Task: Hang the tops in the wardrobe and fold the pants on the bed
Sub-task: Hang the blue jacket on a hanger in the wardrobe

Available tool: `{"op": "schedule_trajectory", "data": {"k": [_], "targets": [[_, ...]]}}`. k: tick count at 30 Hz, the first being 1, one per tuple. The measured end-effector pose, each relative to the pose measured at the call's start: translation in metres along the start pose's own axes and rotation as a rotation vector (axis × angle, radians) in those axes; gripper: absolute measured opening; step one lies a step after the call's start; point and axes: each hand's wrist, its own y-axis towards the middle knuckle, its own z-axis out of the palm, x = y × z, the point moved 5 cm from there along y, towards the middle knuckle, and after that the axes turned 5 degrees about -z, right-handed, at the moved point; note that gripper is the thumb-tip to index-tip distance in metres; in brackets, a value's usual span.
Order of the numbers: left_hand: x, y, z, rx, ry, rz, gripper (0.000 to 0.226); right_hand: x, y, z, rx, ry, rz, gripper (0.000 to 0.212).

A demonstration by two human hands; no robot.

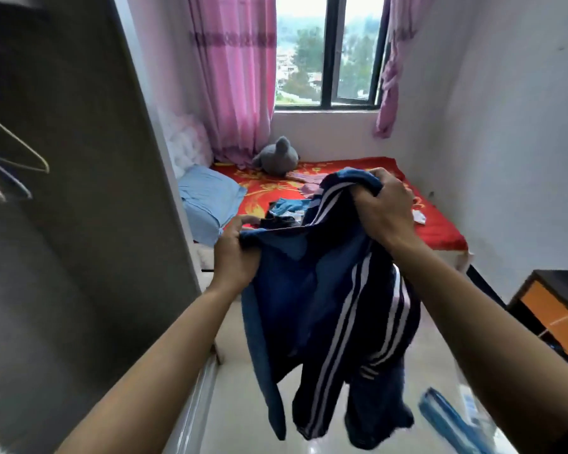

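A striped jacket (309, 290) half-hides clothes (286, 209) on the bed (440, 231).

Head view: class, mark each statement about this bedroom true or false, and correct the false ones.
1. The left hand and right hand both grip the blue garment. True.
2. The garment lies flat on the bed. False: it hangs in the air from the two hands, in front of the bed.
3. A grey plush toy sits on the bed below the window. True.
4. The curtains are green. False: they are pink.
5. Bare hangers show inside the wardrobe on the left. True.
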Motion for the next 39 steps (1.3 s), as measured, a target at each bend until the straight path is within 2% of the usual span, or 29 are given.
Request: {"op": "schedule_trajectory", "data": {"k": [5,9,12,15,19,21,25,27,29,32,34,35,39], "targets": [[0.031,0.016,-0.050,0.056,0.022,-0.064,0.044,0.024,0.008,0.095,0.194,0.168,0.105,0.036],[0.055,0.029,-0.090,0.128,0.152,-0.126,0.058,0.064,0.013,0.185,0.346,0.311,0.067,0.034],[0.072,0.037,-0.123,0.115,0.253,-0.198,0.066,0.104,0.016,0.251,0.482,0.422,-0.021,0.036],[0.080,0.047,-0.160,-0.051,0.403,-0.208,0.042,0.142,0.024,0.301,0.590,0.476,-0.178,0.037],[0.067,0.063,-0.234,-0.446,0.491,-0.254,0.030,0.166,0.050,0.350,0.687,0.407,-0.411,0.029],[0.056,0.072,-0.269,-0.600,0.497,-0.315,0.028,0.173,0.062,0.377,0.766,0.396,-0.493,0.033],[0.025,0.080,-0.304,-0.754,0.733,-0.276,0.005,0.193,0.053,0.418,0.900,0.408,-0.631,0.045],[0.012,0.082,-0.311,-0.824,0.855,-0.212,0.010,0.208,0.042,0.434,1.015,0.463,-0.676,0.038],[0.007,0.078,-0.319,-0.940,0.870,-0.166,0.018,0.225,0.027,0.448,1.169,0.495,-0.747,0.035],[0.012,0.067,-0.327,-1.053,0.822,-0.190,0.019,0.247,0.001,0.463,1.361,0.510,-0.854,0.051],[0.020,0.056,-0.331,-1.075,0.758,-0.238,0.015,0.260,-0.018,0.471,1.453,0.617,-0.806,0.045],[0.024,0.052,-0.330,-1.064,0.723,-0.261,0.013,0.266,-0.021,0.474,1.439,0.680,-0.750,0.041],[0.046,0.035,-0.328,-0.989,0.728,-0.318,0.007,0.293,-0.024,0.493,1.233,0.786,-0.480,0.027]]}}
